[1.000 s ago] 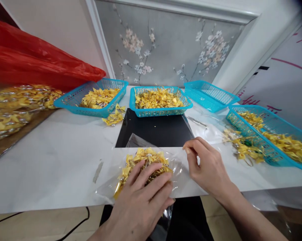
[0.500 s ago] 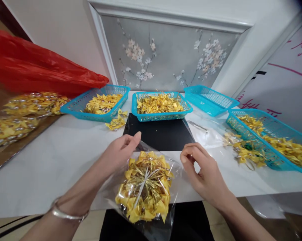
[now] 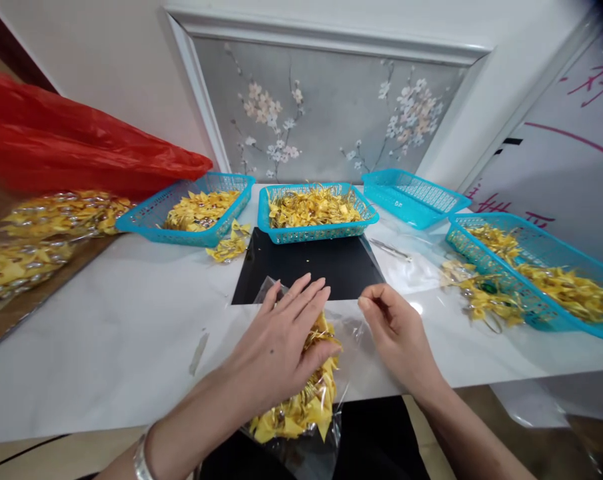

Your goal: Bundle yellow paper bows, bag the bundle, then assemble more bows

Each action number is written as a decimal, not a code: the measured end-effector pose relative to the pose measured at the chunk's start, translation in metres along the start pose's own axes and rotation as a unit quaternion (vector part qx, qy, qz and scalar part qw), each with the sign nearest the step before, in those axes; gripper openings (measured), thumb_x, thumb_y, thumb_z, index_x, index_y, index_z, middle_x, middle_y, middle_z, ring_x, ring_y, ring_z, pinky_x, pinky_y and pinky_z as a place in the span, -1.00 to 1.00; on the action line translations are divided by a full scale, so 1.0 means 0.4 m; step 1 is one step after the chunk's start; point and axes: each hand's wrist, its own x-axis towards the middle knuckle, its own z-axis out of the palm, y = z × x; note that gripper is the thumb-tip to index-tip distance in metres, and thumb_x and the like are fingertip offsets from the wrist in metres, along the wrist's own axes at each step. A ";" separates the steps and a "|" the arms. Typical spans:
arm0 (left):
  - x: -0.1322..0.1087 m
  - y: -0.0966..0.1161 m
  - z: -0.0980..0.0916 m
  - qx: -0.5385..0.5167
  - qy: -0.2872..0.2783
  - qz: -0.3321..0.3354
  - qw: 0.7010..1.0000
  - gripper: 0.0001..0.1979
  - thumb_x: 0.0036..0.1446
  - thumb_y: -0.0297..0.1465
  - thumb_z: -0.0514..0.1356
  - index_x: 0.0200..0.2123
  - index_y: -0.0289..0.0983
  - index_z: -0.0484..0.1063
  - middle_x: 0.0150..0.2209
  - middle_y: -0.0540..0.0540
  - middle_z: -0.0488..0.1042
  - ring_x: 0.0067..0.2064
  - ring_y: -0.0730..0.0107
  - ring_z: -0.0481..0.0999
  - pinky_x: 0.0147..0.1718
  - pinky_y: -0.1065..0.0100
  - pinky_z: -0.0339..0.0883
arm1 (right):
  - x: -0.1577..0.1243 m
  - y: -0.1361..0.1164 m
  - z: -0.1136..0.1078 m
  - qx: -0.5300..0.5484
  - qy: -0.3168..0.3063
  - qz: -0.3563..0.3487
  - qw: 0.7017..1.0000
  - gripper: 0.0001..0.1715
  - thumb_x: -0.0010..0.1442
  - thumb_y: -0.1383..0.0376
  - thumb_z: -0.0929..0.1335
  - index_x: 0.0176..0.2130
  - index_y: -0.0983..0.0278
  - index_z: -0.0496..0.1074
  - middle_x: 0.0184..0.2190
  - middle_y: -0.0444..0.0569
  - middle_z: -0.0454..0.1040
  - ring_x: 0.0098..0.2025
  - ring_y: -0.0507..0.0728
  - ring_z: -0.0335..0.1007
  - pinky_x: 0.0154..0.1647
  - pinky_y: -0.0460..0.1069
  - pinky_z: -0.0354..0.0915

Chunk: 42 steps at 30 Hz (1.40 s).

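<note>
A clear plastic bag (image 3: pixel 354 350) packed with yellow ribbon bows (image 3: pixel 319 407) lies at the table's front edge, partly overhanging it. Across the top of the bag rests my left hand (image 3: pixel 276 347), fingers stretched out and flat, hiding much of the bows. To the right, my right hand (image 3: pixel 401 337) has thumb and forefinger pinched together at the bag's right edge. The other fingers of that hand are curled in. Just beyond the bag is a black mat (image 3: pixel 306 267) lying flat on the white table.
Blue baskets with yellow bows stand at left (image 3: pixel 181 237), centre (image 3: pixel 316 233) and right (image 3: pixel 546 303); another blue basket (image 3: pixel 411 200) is behind. Tweezers (image 3: pixel 390 249) and loose bows (image 3: pixel 491 300) lie at right. Filled bags (image 3: pixel 66 213) sit at left beside red plastic (image 3: pixel 81 143).
My left hand has moved from the bag's upper left corner onto its top, fingers now spread flat over the bows. My right hand stays pinched at the right edge.
</note>
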 end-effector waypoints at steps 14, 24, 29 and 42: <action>0.001 -0.004 0.000 -0.036 -0.006 -0.003 0.999 -0.40 0.25 -0.09 -0.02 0.25 -0.29 0.14 0.30 -0.22 0.18 0.34 -0.07 0.02 0.18 -0.30 -0.06 | 0.007 -0.002 0.018 -0.011 0.039 -0.002 0.999 -0.87 0.28 0.31 0.25 -0.33 0.24 0.32 -0.50 -0.17 0.29 -0.50 0.02 0.17 -0.48 -0.07 0.15; -0.002 -0.001 -0.004 -0.036 -0.042 -0.025 0.998 -0.37 0.22 -0.09 0.01 0.25 -0.31 0.15 0.32 -0.20 0.12 0.35 -0.07 -0.02 0.21 -0.29 -0.13 | 0.004 -0.004 0.019 -0.009 0.049 -0.004 0.999 -0.87 0.29 0.30 0.25 -0.32 0.24 0.32 -0.50 -0.19 0.28 -0.50 0.01 0.18 -0.49 -0.07 0.15; -0.008 -0.004 -0.010 -0.072 -0.021 -0.052 0.996 -0.31 0.17 -0.03 0.05 0.26 -0.28 0.13 0.33 -0.22 0.12 0.35 -0.05 -0.03 0.24 -0.26 -0.18 | -0.002 -0.002 -0.002 -0.009 0.025 -0.049 0.998 -0.89 0.29 0.32 0.25 -0.31 0.23 0.33 -0.46 -0.16 0.31 -0.45 0.03 0.23 -0.42 -0.06 0.19; 0.053 -0.120 -0.033 -0.357 0.080 -0.316 0.875 -0.53 0.12 0.02 0.06 -0.52 -0.25 0.44 -0.51 -0.06 0.48 -0.41 0.23 0.44 -0.41 0.30 0.25 | -0.027 0.039 -0.077 0.117 -0.064 0.086 0.987 -0.78 0.32 0.16 0.21 -0.22 0.24 0.33 -0.40 -0.13 0.32 -0.49 0.00 0.21 -0.47 -0.09 0.23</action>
